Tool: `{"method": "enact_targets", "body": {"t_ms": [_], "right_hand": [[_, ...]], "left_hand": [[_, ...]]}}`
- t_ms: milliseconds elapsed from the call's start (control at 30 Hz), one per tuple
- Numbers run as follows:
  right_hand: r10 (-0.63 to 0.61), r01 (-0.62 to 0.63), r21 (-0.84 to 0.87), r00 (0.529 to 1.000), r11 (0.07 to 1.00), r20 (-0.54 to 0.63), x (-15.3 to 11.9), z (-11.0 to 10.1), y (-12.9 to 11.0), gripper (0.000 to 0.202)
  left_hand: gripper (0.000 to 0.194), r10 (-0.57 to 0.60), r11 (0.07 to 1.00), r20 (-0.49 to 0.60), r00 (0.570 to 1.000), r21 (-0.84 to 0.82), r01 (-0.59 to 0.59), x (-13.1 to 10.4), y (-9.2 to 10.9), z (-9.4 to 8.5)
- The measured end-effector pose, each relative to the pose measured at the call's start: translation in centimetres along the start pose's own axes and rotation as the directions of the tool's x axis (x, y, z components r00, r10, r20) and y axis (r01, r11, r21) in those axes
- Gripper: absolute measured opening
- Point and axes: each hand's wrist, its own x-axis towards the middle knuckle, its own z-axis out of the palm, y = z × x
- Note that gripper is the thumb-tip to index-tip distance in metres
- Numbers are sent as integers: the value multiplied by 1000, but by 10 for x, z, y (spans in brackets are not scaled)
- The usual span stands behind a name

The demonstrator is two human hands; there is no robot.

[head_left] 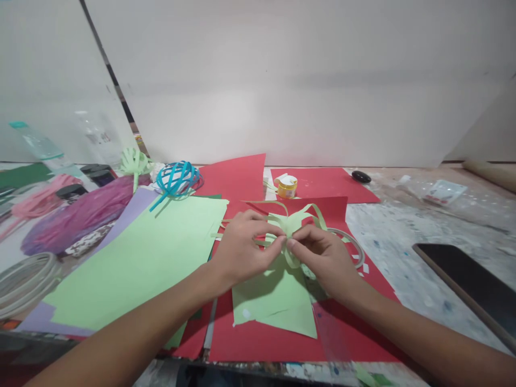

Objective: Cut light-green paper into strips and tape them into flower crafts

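Observation:
My left hand (250,244) and my right hand (322,255) meet over the middle of the table. Both pinch a light green paper strip piece (296,223), whose curved strips loop out above and to the left of my fingers. The exact spot they grip is small and partly hidden by the fingertips. Beneath them lies a light green paper piece (278,301) with a torn-looking lower edge, on top of red paper (258,346). A ring-shaped coil (357,247) shows just beyond my right hand.
Light green sheets (141,258) cover purple paper at left. Behind stand a blue paper-strip ball (179,180), a green one (135,164) and a yellow jar (287,186). A phone (463,279) lies right; a wire coil (28,282), pink-purple bag (80,217) and bottle (40,145) are left.

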Motion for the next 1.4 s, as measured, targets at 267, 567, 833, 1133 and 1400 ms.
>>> {"method": "enact_targets", "body": {"t_ms": [267,567,833,1133,1400], "right_hand": [[-94,88,-158,995,983,-27,0,-1,-5,12],[-155,129,-340,987,932,-51,-4,-1,-14,11],[-144,120,-326,988,938,-49,-4,0,-16,10],[-143,121,-311,989,943,-49,-4,0,-16,10],[-123,108,-294,992,950,-34,-4,-1,-16,11]], "left_hand": [[10,86,994,-41,996,65,-83,-2,0,2],[11,23,997,-21,1000,73,-21,-6,-1,7],[11,4,999,-16,1000,50,-3,-5,2,6],[12,-18,998,31,999,56,16,-5,3,4],[11,1,999,5,1000,50,-1,-3,2,6]]}}
